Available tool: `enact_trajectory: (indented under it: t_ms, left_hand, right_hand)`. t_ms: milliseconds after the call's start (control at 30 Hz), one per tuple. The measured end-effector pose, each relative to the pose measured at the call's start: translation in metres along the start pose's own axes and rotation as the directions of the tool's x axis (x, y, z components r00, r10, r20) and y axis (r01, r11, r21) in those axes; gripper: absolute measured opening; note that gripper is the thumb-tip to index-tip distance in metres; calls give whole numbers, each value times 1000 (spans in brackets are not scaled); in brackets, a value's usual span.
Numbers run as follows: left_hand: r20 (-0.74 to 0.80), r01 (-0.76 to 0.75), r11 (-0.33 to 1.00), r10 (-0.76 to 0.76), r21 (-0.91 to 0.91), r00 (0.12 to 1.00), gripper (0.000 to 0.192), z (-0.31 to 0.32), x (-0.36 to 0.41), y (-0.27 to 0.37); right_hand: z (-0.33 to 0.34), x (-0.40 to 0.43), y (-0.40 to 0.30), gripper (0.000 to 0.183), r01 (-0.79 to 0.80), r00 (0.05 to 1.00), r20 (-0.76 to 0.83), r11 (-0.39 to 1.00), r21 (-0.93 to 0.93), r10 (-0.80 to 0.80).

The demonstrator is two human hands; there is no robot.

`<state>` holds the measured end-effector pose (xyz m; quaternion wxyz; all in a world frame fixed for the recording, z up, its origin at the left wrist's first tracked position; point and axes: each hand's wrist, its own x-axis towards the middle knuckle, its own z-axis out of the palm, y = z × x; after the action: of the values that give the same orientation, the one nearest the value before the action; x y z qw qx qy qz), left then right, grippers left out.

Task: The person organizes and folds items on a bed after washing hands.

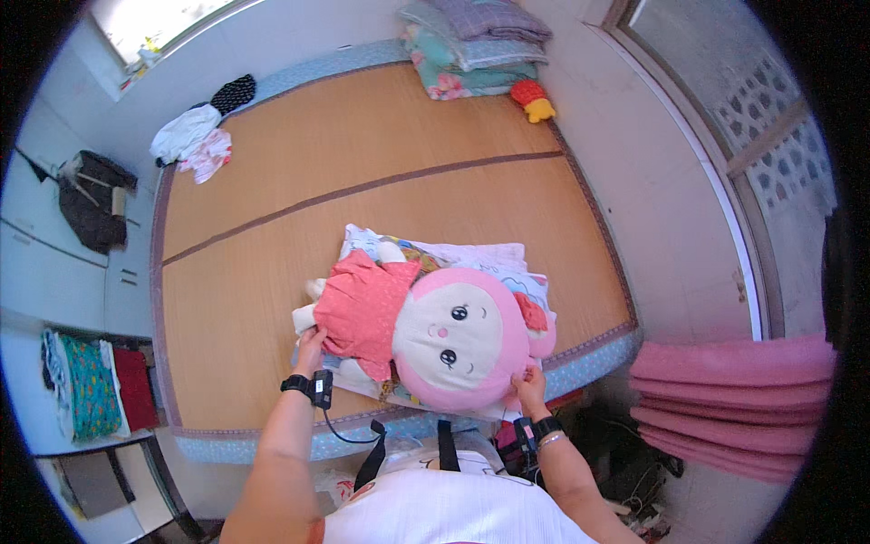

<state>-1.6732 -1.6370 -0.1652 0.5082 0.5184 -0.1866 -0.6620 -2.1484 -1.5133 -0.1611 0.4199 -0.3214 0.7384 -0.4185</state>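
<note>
A large plush doll [445, 336] with a pink and cream head and a coral dress [363, 306] lies face up on a stack of folded cloths [489, 255], near the front edge of a mat-covered bed. My left hand [312, 343] touches the hem of the dress beside the doll's foot; its fingers look closed on the fabric, partly hidden. At the lower right edge of the head, my right hand [530, 389] pinches the pink plush, maybe an ear. Both wrists wear dark straps with small devices.
Folded quilts [476, 61] and a red and yellow plush [533, 100] occupy the far right corner of the woven mat [380, 149]. Loose clothes [194, 139] lie at the far left. A pink curtain [731, 404] hangs at right; folded fabrics fill a shelf [98, 387] at left.
</note>
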Motion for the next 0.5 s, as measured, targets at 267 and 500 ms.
enact_trajectory:
  t_ms: [267,500]
  left_hand:
    - [-141,-409,906,422,111,896,35,20,19,48]
    - [-404,-16,976,-74,-216,912,33,11,36,53]
  right_hand:
    - [-5,-30,-104,20,160,972,166,986,48,-166]
    - [-23,-16,-26,35,-63,962,245,974,-219,117]
